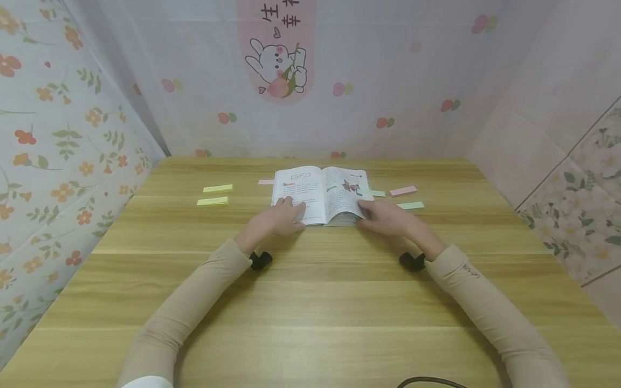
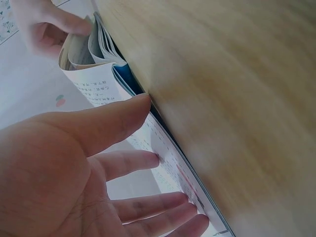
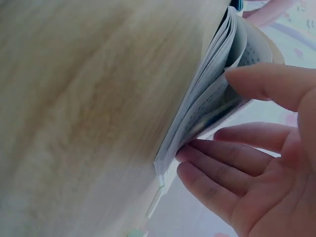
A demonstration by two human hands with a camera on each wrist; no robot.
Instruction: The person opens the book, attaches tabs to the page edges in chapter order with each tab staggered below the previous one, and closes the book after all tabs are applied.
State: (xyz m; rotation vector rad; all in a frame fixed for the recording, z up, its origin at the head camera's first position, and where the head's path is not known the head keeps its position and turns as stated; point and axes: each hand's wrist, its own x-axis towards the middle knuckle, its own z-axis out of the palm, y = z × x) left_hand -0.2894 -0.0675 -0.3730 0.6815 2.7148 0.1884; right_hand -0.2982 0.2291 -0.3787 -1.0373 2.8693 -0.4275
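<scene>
An open book [image 1: 303,186] with printed pages lies towards the back of the table. Its right-hand page [image 1: 342,188] carries a coloured picture, and the near edge of that side bows upward. My left hand [image 1: 281,217] rests its fingers on the lower left page, with the thumb along the near edge in the left wrist view. At the lower right corner is my right hand [image 1: 388,217]. In the right wrist view, its fingers [image 3: 217,163] touch the outer edge of the raised pages [image 3: 207,98], while the thumb is by their near edge, apart from the fingers.
Two yellow sticky-note pads [image 1: 218,188] lie left of the book. To the right are a pink strip [image 1: 403,191] and a green strip [image 1: 410,205]. A pink tab [image 1: 266,182] and a pale green tab [image 1: 378,193] show beside the book. A dark cable [image 1: 429,379] curves at the front.
</scene>
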